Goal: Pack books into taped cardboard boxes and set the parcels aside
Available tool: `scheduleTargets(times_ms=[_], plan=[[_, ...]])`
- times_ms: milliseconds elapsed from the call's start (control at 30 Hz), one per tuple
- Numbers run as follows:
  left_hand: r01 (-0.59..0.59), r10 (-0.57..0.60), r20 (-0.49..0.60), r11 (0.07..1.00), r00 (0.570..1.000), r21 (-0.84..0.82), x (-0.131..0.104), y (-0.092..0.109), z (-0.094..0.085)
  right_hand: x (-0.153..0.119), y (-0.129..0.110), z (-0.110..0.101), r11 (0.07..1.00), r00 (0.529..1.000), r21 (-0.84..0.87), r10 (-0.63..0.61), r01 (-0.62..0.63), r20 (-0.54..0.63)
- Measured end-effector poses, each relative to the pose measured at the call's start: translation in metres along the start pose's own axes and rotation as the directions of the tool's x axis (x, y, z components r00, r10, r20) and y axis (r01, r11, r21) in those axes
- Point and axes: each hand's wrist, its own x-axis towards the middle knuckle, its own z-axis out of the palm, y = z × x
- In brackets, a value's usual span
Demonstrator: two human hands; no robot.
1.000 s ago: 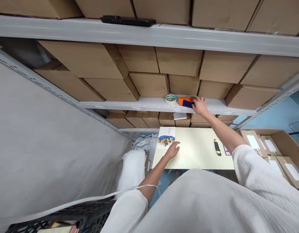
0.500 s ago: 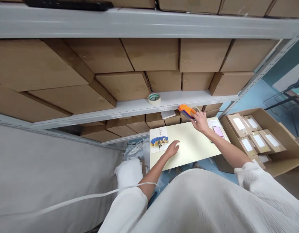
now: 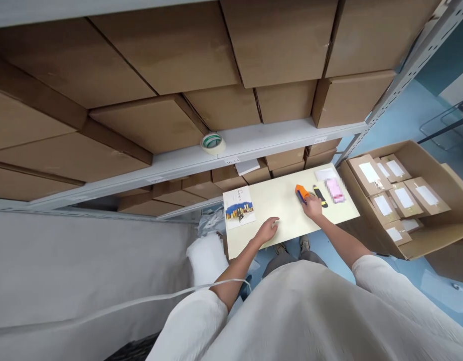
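1. We face a shelf (image 3: 261, 134) packed with brown boxes (image 3: 141, 120), stacked in rows.
2. On our right an open carton (image 3: 451, 188) stands just beside the worktop's end, holding parcels (image 3: 404, 197) with white labels.
3. Before us lies the pale worktop (image 3: 278, 203), near the shelf's lower tier.
4. Flat at the worktop's left end we have a book (image 3: 239, 208), its cover white with a blue and gold picture.
5. Our left hand (image 3: 267, 230) is over the worktop's near edge, right of the book; its fingers are released and lightly curled.
6. Our right hand (image 3: 313, 207) has its fingers closed around the dispenser.
7. That orange and blue dispenser (image 3: 302, 191) is over the worktop's right half; we cannot tell whether it touches the surface.
8. Just right of it we see a black and yellow cutter (image 3: 320, 196), then a blurred pink item (image 3: 335, 190).
9. On the shelf's edge sits a tape roll (image 3: 218, 146).
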Motion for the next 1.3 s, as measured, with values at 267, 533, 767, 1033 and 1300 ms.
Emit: scheduleTargets(times_ms=[267, 533, 767, 1033, 1300], plan=[[0.085, -0.085, -0.014, 0.996, 0.996, 0.022, -0.012, -0.007, 0.014, 0.008, 0.026, 0.039, 0.999, 0.999, 0.043, 0.009, -0.011, 0.042], [0.104, -0.103, -0.059, 0.994, 0.993, 0.011, -0.009, 0.007, 0.02, 0.01, 0.037, 0.039, 0.995, 0.999, 0.097, -0.008, 0.004, 0.036], [0.116, -0.124, -0.246, 0.992, 0.961, -0.044, -0.018, 0.017, 0.009, 0.028, 0.017, 0.005, 0.978, 0.975, 0.064, -0.19, 0.198, -0.115], [0.223, -0.301, -0.479, 0.951, 0.825, -0.215, -0.083, 0.001, 0.02, 0.036, -0.073, 0.001, 0.798, 0.805, 0.102, -0.587, 0.593, -0.087], [0.265, -0.414, -0.685, 0.91, 0.6, -0.318, -0.178, -0.043, 0.039, -0.002, -0.182, 0.025, 0.575, 0.575, 0.113, -0.817, 0.81, 0.034]])
